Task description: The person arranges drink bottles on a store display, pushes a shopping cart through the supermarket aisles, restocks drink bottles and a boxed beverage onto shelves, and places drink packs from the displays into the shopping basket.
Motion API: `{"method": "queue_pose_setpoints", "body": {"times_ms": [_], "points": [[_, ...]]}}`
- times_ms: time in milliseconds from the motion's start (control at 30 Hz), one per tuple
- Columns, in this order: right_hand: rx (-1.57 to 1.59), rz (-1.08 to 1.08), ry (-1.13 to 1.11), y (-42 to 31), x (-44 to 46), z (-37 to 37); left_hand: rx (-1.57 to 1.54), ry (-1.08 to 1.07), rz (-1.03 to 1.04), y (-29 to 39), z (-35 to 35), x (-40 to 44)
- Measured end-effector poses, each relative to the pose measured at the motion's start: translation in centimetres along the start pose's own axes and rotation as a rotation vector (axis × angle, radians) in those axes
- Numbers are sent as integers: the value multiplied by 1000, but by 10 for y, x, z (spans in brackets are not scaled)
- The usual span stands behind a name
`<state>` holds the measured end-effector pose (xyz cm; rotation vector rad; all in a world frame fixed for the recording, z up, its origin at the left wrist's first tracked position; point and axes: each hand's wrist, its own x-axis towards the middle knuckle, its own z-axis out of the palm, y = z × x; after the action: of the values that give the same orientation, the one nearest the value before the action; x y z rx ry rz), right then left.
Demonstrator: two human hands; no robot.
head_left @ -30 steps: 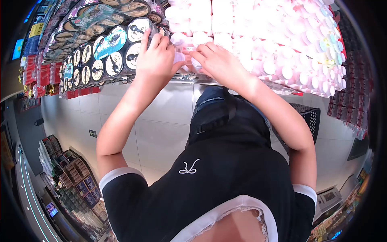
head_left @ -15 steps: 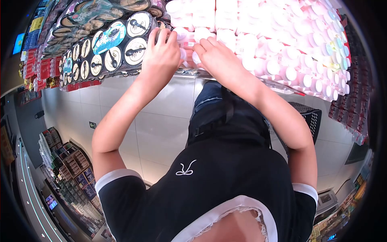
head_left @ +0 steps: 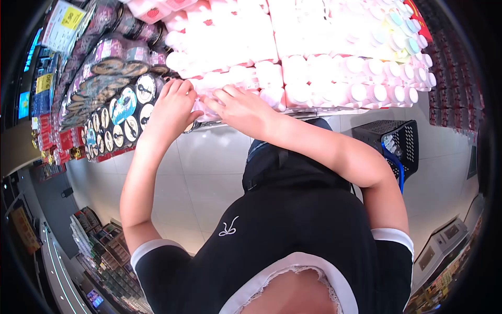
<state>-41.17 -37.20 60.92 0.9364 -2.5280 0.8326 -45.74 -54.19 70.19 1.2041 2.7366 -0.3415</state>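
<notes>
Small bottles with pale pink bodies and white caps stand in wrapped packs (head_left: 306,86) along the display's front. My left hand (head_left: 170,110) is at the left end of a front pack of pink bottles (head_left: 246,79), fingers bent over it and thumb apart at the front edge. Close to its right, my right hand (head_left: 235,107) lies on the same pack with curled fingers; its fingertips are partly hidden among the bottles. Dark wrapped packs of cans (head_left: 125,107) with round cream lids adjoin my left hand.
A black shopping basket (head_left: 384,138) with a blue handle is on the floor to my right. White price cards (head_left: 63,26) hang at the far left. A pink strawberry-printed carton (head_left: 151,10) lies at the back. Pale tiles (head_left: 204,178) cover the floor.
The view has turned, so the display and both hands appear further left and lower. My left thumb now shows apart from its fingers. More of the basket is visible.
</notes>
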Motion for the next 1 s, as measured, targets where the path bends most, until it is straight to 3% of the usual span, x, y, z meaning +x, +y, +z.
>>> {"method": "queue_pose_setpoints", "body": {"times_ms": [100, 233, 367, 467, 567, 700, 767, 1000], "points": [[33, 1, 100, 28, -5, -62, -71, 193, -27, 23, -37, 29], [-245, 203, 227, 105, -26, -130, -374, 395, -12, 66, -50, 93], [-291, 202, 201, 154, -36, -151, -226, 481, -63, 82, -30, 160], [-93, 156, 82, 162, -34, -159, -319, 292, -169, 86, -36, 173], [-3, 132, 49, 159, -34, -161, -328, 342, -131, 85, -29, 174], [-151, 151, 102, 151, -36, -152, -310, 445, 13, 80, -27, 174], [-216, 152, 183, 150, -36, -144, -370, 377, 43, 78, -30, 175], [-362, 179, 115, 155, -32, -138, -298, 263, 166, 71, -49, 180]]}}
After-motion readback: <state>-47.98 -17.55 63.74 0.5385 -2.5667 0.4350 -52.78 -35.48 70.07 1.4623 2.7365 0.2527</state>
